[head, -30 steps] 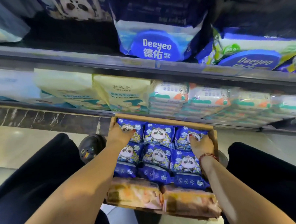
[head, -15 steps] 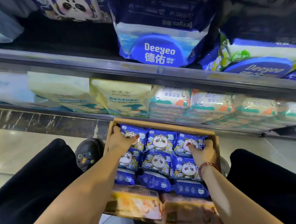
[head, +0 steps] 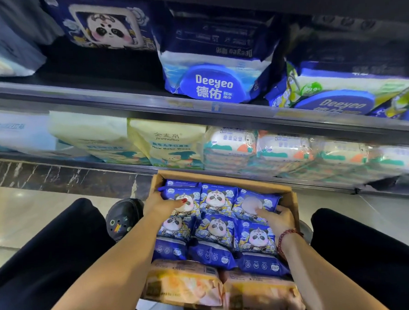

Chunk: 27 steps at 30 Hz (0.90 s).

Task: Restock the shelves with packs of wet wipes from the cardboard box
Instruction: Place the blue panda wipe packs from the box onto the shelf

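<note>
A cardboard box (head: pixel 289 198) sits on the floor between my knees, filled with blue panda-print packs of wet wipes (head: pixel 217 200) in rows and orange packs (head: pixel 182 284) at its near end. My left hand (head: pixel 162 204) grips the far-left blue pack (head: pixel 189 196) in the back row, thumb on top. My right hand (head: pixel 278 218) holds the far-right blue pack (head: pixel 254 205) of the same row, fingers curled around its near edge. Both packs look slightly raised at the edge.
Just beyond the box, a low shelf (head: pixel 320 181) holds cream baby-wipe bags (head: pixel 167 142) and stacked white packs (head: pixel 231 148). The shelf above (head: pixel 123 104) carries blue Deeyeo packs (head: pixel 214 82) and a large panda pack (head: pixel 109 26). A black shoe (head: pixel 123 218) rests left of the box.
Both hands have closed around back-row blue packs; the right hand slid from the pack's top to its near edge. The view has tilted up slightly.
</note>
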Available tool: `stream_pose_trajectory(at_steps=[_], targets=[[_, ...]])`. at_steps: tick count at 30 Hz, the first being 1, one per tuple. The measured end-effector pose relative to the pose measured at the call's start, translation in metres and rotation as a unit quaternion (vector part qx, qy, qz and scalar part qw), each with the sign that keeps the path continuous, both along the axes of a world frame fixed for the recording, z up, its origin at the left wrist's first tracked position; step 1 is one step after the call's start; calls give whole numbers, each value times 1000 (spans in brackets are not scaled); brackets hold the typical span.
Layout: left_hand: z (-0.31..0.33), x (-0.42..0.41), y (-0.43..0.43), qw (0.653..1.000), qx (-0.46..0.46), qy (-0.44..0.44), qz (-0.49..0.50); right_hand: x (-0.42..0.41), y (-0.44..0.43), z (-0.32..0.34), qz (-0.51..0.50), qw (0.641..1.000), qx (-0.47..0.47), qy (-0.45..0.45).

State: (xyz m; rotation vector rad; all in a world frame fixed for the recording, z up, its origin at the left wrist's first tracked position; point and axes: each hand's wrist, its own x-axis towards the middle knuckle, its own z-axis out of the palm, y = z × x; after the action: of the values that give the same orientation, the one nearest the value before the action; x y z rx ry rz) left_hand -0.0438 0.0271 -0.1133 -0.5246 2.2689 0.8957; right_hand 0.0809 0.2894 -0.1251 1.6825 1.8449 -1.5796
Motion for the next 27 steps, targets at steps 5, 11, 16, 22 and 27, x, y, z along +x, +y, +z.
stream_pose_trajectory(at_steps=[5,11,16,22,27], targets=[[27,3,3,998,-52,6,18,-4,-6,20,3,999,-51,14],[65,11,4,992,64,41,103,-4,-7,79,63,992,-47,100],[124,19,0,966,211,98,112,4,-2,158,120,972,-58,193],[219,30,-9,936,289,194,57,16,9,250,154,942,-37,297],[303,29,-10,903,344,257,16,18,14,335,182,903,0,390]])
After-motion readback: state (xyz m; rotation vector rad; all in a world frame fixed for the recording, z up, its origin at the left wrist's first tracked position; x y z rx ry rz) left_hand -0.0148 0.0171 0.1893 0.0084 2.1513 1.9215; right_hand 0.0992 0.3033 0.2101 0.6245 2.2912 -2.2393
